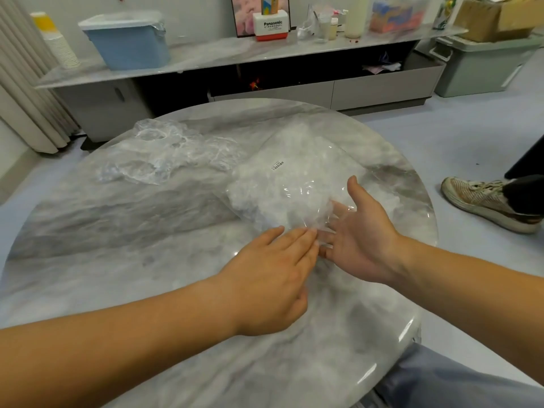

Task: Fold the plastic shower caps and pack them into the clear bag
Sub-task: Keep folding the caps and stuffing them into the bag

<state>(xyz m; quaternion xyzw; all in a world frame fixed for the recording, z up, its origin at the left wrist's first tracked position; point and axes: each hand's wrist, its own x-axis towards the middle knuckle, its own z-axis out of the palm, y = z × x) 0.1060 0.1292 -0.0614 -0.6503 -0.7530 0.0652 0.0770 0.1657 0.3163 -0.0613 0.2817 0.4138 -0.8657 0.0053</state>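
clear bag [306, 160]: mostly filled with folded caps [259, 195]. loose shower caps [164, 154]: one heap left to fold. left hand [270, 278], right hand [362, 240]: straight-fingered at bag mouth, grasping nothing.

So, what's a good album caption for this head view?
Left hand and right hand at the mouth of the clear bag on a marble table, loose shower caps nearby.

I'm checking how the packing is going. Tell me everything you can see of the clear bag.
The clear bag is thin, glossy, crinkled plastic, bulging with whitish contents, with a small printed label on top. It lies on the marble table, right of centre. The left hand touches its near end with straight fingers; the right hand lies open, fingertips under its film.
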